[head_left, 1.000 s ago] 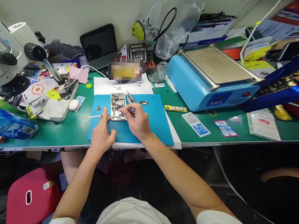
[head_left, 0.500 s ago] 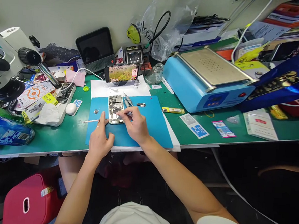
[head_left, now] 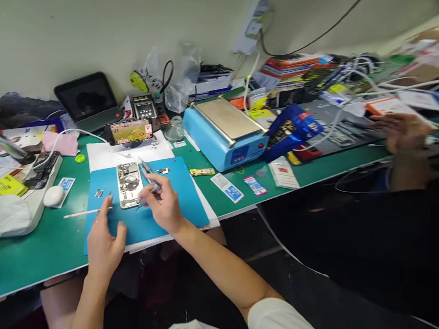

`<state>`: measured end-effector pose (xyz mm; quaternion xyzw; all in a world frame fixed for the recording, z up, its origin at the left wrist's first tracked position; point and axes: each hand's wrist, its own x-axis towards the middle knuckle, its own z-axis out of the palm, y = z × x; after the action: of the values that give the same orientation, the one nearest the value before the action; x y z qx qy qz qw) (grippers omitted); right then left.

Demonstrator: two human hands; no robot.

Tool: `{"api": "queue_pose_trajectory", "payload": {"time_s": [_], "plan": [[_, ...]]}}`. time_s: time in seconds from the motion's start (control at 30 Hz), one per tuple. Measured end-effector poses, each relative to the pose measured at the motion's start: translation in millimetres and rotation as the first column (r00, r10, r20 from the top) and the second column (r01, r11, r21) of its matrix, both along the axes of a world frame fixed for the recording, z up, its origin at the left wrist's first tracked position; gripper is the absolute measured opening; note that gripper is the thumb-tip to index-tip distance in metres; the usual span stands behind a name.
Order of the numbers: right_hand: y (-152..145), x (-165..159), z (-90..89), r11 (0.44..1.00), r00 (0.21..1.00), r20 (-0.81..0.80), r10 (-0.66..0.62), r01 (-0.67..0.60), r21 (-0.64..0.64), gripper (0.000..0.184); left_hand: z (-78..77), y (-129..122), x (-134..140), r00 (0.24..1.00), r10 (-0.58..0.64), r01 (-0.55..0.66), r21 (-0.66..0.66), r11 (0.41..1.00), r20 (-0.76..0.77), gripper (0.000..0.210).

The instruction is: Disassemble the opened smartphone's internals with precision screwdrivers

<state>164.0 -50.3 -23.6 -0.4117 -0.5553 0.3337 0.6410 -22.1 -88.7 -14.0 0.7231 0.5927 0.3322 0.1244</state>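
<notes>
An opened phone (head_left: 129, 185) with its inner parts bare lies on the blue mat (head_left: 183, 202). My right hand (head_left: 165, 206) is closed around a slim grey screwdriver (head_left: 154, 188), its tip pointing down beside the phone's lower right corner. To the left of the phone, my left hand (head_left: 105, 242) hovers near the mat with index finger and thumb apart, holding nothing. Close to its fingertips lies a thin white stick (head_left: 82, 213). Small metal parts (head_left: 98, 193) rest left of the phone. Another grey tool (head_left: 145, 169) and a small part (head_left: 163, 171) lie to its right.
Behind the mat a propped phone (head_left: 131, 132) plays video before a dark-screened display (head_left: 87, 99). A glass jar (head_left: 175, 130) and a blue heating machine (head_left: 221, 140) stand to the right. Farther right, another person's hand (head_left: 402, 128) is over a cluttered grey mat. White earbud case (head_left: 54, 196) at left.
The view has swung right, bringing another person's arm into sight. My right hand has drawn the screwdriver back from the phone's middle to its lower edge. My left hand has moved away from the phone.
</notes>
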Motion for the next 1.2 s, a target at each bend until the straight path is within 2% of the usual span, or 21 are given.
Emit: {"api": "queue_pose_trajectory", "payload": {"time_s": [0.2,0.27,0.33,0.4,0.47,0.53,0.6,0.7,0.8,0.9,1.03,1.2], "plan": [[2,3,11.3,0.998,0.998,0.033,0.060,-0.059,-0.036,0.039,13.5,1,7,0.992,0.125,-0.127,-0.098,0.987,-0.019,0.063],[2,7,20.0,0.992,0.991,0.107,0.080,-0.069,-0.104,0.036,17.4,1,8,0.988,0.150,-0.154,-0.131,0.979,-0.037,0.063],[1,11,29.5,0.975,0.958,0.246,0.149,-0.101,-0.197,0.034,19.3,2,9,0.989,0.143,-0.146,-0.133,0.980,-0.033,0.063],[-2,13,37.6,0.947,0.864,0.437,0.250,-0.123,-0.298,0.038,19.9,3,10,0.990,0.139,-0.140,-0.127,0.982,-0.018,0.064],[-5,11,42.5,0.919,0.718,0.608,0.340,-0.116,-0.377,0.048,20.0,4,10,0.989,0.146,-0.145,-0.131,0.981,-0.004,0.066],[-8,7,44.2,0.906,0.588,0.710,0.388,-0.100,-0.412,0.057,20.3,5,11,0.989,0.149,-0.147,-0.134,0.980,0.006,0.067],[-9,2,44.1,0.902,0.507,0.760,0.407,-0.091,-0.423,0.063,20.9,5,11,0.989,0.147,-0.144,-0.139,0.980,0.010,0.068],[-10,-3,43.6,0.903,0.441,0.799,0.410,-0.074,-0.423,0.069,22.5,4,12,0.987,0.157,-0.155,-0.146,0.977,0.007,0.066],[-9,-4,43.2,0.908,0.416,0.816,0.402,-0.067,-0.413,0.076,26.4,2,14,0.984,0.177,-0.173,-0.168,0.970,0.005,0.063],[-10,-3,41.6,0.912,0.426,0.815,0.392,-0.067,-0.404,0.077,31.5,-1,18,0.984,0.178,-0.173,-0.189,0.967,0.009,0.062],[-11,-2,39.3,0.919,0.465,0.803,0.373,-0.066,-0.388,0.070,33.7,-2,19,0.987,0.160,-0.152,-0.194,0.969,0.025,0.061],[-12,-1,41.7,0.909,0.457,0.797,0.396,-0.070,-0.411,0.064,32.6,-2,18,0.991,0.131,-0.126,-0.193,0.973,0.012,0.062]]}}
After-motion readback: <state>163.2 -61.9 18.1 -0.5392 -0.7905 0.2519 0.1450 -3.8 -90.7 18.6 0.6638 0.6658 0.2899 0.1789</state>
